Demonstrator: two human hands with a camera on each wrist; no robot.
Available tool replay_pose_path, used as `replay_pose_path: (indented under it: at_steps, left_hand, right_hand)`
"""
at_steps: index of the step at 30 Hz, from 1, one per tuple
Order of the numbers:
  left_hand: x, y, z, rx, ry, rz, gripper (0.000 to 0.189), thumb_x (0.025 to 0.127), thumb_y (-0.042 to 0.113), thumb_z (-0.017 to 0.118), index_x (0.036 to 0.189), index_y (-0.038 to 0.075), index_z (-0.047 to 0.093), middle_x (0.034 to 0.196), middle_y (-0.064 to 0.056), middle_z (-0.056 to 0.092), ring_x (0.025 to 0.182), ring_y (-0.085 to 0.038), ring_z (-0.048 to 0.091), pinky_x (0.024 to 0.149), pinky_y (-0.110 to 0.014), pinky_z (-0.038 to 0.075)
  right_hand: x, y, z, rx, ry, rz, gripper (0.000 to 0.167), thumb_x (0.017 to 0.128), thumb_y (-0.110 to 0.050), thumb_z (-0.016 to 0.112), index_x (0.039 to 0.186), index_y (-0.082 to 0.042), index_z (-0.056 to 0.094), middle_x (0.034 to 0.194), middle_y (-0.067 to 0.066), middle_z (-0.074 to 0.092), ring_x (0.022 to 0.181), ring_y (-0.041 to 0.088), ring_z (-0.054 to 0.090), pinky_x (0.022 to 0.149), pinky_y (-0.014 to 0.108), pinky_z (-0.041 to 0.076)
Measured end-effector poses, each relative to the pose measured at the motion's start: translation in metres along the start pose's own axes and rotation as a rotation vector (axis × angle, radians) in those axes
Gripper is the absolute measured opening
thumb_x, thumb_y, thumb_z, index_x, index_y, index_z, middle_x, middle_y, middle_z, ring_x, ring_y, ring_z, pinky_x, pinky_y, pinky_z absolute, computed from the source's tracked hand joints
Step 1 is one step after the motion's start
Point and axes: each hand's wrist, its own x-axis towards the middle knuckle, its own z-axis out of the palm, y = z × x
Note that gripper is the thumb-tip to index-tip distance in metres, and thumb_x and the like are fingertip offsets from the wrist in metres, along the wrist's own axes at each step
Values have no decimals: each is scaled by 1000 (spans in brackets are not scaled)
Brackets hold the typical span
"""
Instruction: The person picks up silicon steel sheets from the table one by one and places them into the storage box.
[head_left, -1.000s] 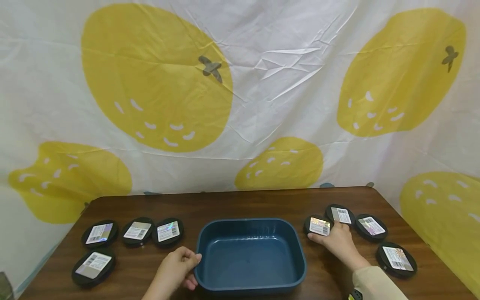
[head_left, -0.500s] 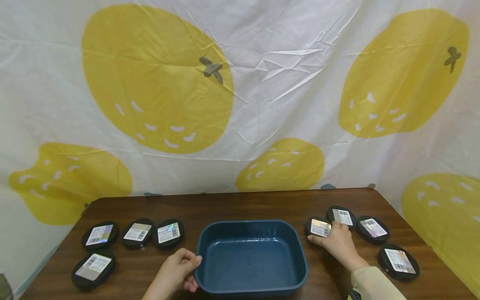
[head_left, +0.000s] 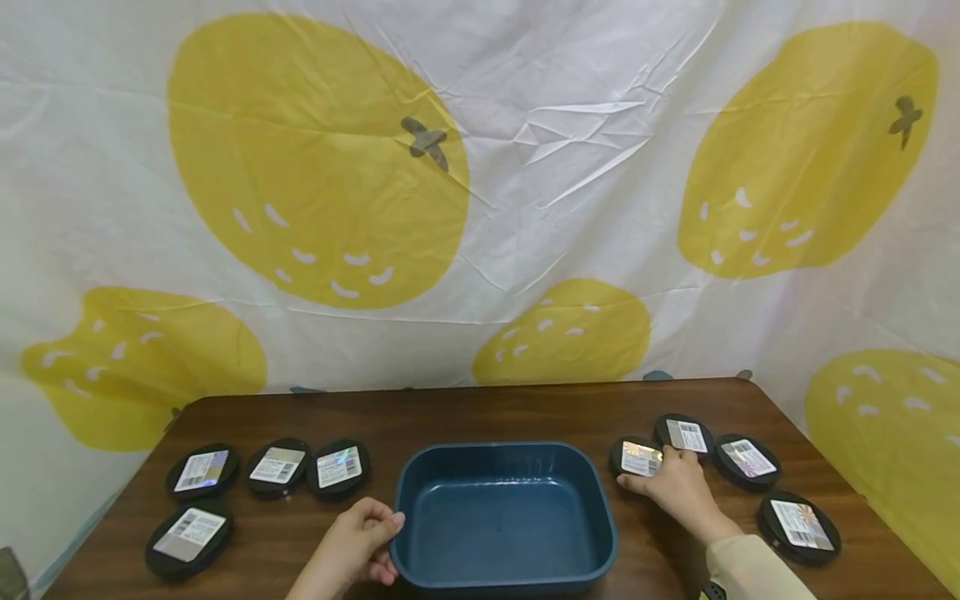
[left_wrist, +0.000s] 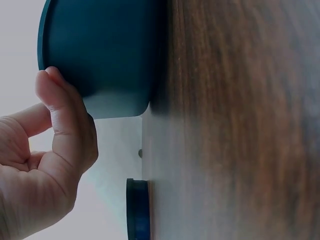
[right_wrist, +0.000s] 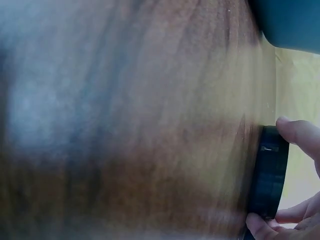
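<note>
A dark blue rectangular basin point(head_left: 510, 525) stands on the brown table, with nothing inside it. My left hand point(head_left: 351, 542) pinches its left rim between thumb and fingers; the left wrist view shows the fingertips on the basin wall point(left_wrist: 105, 55). To the basin's right lies a flat, round black container point(head_left: 639, 457) with a shiny barcode label on top. My right hand point(head_left: 684, 496) holds this container by its sides, thumb on the near-left edge, fingers on the far right. In the right wrist view the container point(right_wrist: 270, 175) sits on or very near the tabletop.
More round black containers lie right of it: one behind point(head_left: 684, 435), one beside point(head_left: 747, 461), one nearer the front point(head_left: 799, 527). Several like them, such as this labelled one point(head_left: 338, 469), lie left of the basin. A lemon-print cloth point(head_left: 525, 208) hangs behind the table.
The whole head view has shifted very slightly downward. Both hands keep their places, the left at the basin rim and the right at the round container.
</note>
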Motion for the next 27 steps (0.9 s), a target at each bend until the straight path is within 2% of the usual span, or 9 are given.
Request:
replay_pose_path:
  at_steps: [11, 18, 27]
  left_hand:
    - [0, -2, 0, -1, -8, 1, 16, 95, 8, 49, 93, -6, 43, 60, -2, 49, 47, -12, 54, 46, -21, 49]
    - [-1, -1, 1, 4, -1, -7, 15, 95, 8, 49, 93, -6, 43, 60, -2, 49, 47, -11, 54, 46, -21, 49]
    - [0, -2, 0, 13, -6, -26, 17, 96, 10, 48, 94, -7, 44, 60, -5, 49, 47, -11, 55, 47, -21, 50]
  right_hand:
    - [-3, 2, -1, 49, 18, 0, 92, 64, -43, 80, 116, 23, 44, 110, 43, 42, 97, 55, 48, 82, 58, 43]
    - [-9, 3, -4, 87, 33, -7, 92, 65, -46, 79, 117, 21, 45, 112, 42, 43, 98, 52, 51, 83, 56, 44]
    - [-14, -1, -11, 87, 10, -19, 94, 65, -50, 78, 120, 20, 44, 114, 41, 43, 97, 47, 52, 84, 55, 44]
